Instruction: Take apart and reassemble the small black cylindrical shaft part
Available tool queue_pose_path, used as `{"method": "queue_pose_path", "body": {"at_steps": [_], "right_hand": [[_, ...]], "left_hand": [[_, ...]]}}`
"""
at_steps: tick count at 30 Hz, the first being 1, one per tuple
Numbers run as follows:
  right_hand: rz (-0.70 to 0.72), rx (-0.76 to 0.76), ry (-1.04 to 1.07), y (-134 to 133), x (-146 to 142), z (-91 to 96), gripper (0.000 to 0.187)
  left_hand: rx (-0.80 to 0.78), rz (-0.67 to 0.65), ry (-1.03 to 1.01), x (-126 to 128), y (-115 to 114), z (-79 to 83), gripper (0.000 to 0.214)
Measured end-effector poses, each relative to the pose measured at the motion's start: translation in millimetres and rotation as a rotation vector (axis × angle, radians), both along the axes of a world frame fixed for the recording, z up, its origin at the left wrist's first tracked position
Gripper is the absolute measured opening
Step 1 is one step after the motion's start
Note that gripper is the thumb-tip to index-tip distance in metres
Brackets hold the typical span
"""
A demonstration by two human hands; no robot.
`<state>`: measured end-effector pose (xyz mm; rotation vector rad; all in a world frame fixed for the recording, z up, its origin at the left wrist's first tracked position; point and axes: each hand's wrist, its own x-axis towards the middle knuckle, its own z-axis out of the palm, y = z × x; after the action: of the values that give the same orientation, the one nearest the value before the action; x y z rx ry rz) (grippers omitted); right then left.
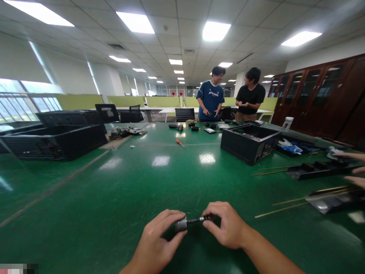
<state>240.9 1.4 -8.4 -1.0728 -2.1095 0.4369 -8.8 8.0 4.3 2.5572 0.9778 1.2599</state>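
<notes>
Between my hands, low over the green tabletop, is a small part with a grey metal cylinder point(181, 225) and a thin dark shaft point(195, 220) pointing right. It looks like a small motor, though its exact kind is unclear. My left hand point(159, 236) grips the cylinder between thumb and fingers. At the other end, my right hand point(226, 224) pinches the shaft's tip, where a small dark piece partly shows and is mostly hidden by the fingers. The shaft lies nearly level.
An open black computer case point(245, 146) stands right of centre, another case point(57, 140) at left. An orange screwdriver point(179, 143) lies mid-table. Thin brass-coloured rods point(282, 209) stick out from black trays at right, near another person's hand point(355, 169). Two people stand beyond the table.
</notes>
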Motion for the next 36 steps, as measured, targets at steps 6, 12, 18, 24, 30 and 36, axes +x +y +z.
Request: {"method": "queue_pose_path", "body": {"at_steps": [6, 12, 18, 24, 30, 36], "right_hand": [[0.005, -0.004, 0.016, 1, 2, 0.4, 0.009], [0.013, -0.028, 0.072, 2, 5, 1.4, 0.01], [0.055, -0.412, 0.393, 20, 19, -14.2, 0.009], [0.115, -0.566, 0.43, 33, 29, -26.5, 0.013], [0.138, -0.603, 0.453, 32, 26, -24.1, 0.013], [0.151, -0.603, 0.484, 32, 23, -25.2, 0.014]], "left_hand": [[-0.002, 0.013, 0.015, -2, 2, -4.7, 0.031], [-0.046, 0.036, 0.028, -1, 1, -2.1, 0.029], [-0.289, 0.224, -0.008, 1, 8, -4.8, 0.024], [-0.443, 0.234, -0.242, -14, 31, -18.2, 0.046], [-0.479, 0.334, -0.146, -68, 38, -8.6, 0.044], [-0.456, 0.531, -0.105, -157, 35, -15.3, 0.05]]}}
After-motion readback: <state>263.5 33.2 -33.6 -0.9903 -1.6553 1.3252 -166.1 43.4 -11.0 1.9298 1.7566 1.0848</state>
